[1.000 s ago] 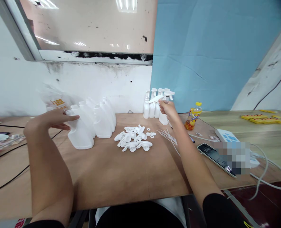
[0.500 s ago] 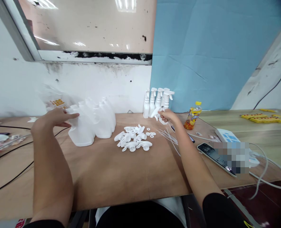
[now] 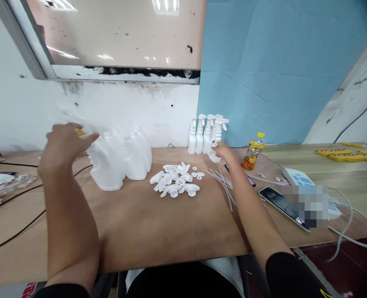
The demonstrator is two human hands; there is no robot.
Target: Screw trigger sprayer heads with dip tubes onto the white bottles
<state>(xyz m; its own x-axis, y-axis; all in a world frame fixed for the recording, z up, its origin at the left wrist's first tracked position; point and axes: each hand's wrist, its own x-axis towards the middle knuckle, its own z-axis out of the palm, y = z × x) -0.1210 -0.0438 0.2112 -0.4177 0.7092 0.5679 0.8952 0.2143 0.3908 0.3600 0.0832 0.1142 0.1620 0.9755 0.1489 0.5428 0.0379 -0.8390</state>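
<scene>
My left hand (image 3: 63,142) is raised beside the neck of the front white bottle (image 3: 106,171), one of several capless white bottles (image 3: 136,159) grouped left of centre. The hand is blurred, its fingertips are at the bottle's top, and its grip is unclear. My right hand (image 3: 225,151) reaches to the foot of a row of finished spray bottles (image 3: 206,132) by the wall. Its fingers are closed on a small white spray piece (image 3: 212,156) low on the table. A pile of white trigger heads (image 3: 175,184) and thin white dip tubes (image 3: 222,180) lies between my arms.
A yellow-capped drink bottle (image 3: 251,153) stands right of the spray bottles. A phone (image 3: 279,203), a white box (image 3: 296,177) and white cables (image 3: 347,231) lie at the right. Black cables (image 3: 15,234) cross the wooden table (image 3: 146,231) on the left. Yellow parts (image 3: 341,155) sit far right.
My right hand came down from holding a spray bottle up by its head to the table at the foot of the row. My left hand rose from the front bottle's shoulder to its neck.
</scene>
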